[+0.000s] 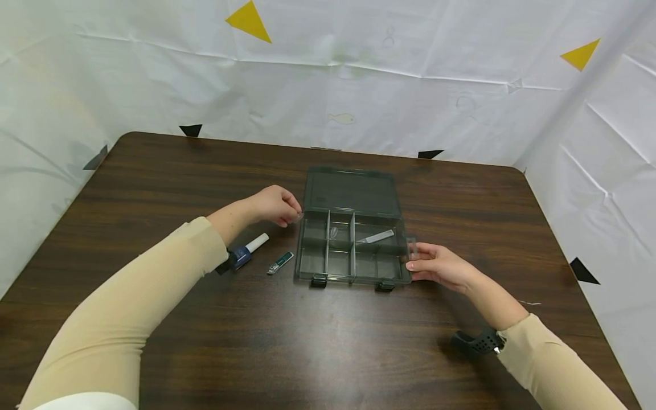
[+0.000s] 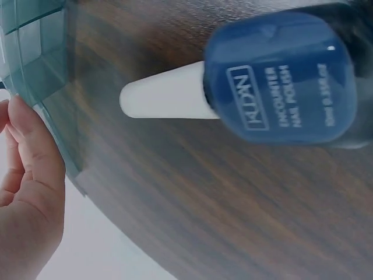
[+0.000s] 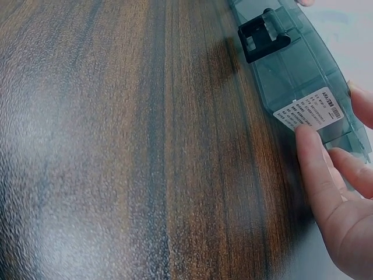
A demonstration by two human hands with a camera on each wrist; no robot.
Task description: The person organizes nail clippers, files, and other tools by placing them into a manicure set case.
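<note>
Left hand (image 1: 274,205) at open box's (image 1: 353,250) left rim, fingers curled, pinching something small and clear. Right hand (image 1: 441,267) against right wall, fingers straight. Polish (image 1: 246,252) and clipper (image 1: 279,262) beside box.

I see a dark brown worktop (image 1: 169,188) with a streaked wood grain. The organiser box (image 1: 353,239) on it is smoky grey-green and see-through, with black latches (image 1: 319,281) on its near edge and a white label (image 3: 310,114) printed in dark text on its right wall. Inside one compartment lies a pale silver strip (image 1: 377,236). Left of the box, the nail polish bottle (image 1: 241,255) is deep blue with white lettering and a white tapered cap (image 2: 163,93). Beside it the small clipper (image 1: 279,263) is silver with a teal panel. Both sleeves (image 1: 128,307) are beige. The backdrop sheet (image 1: 359,74) is white, marked with yellow triangles (image 1: 248,21) and black triangles (image 1: 191,130).
</note>
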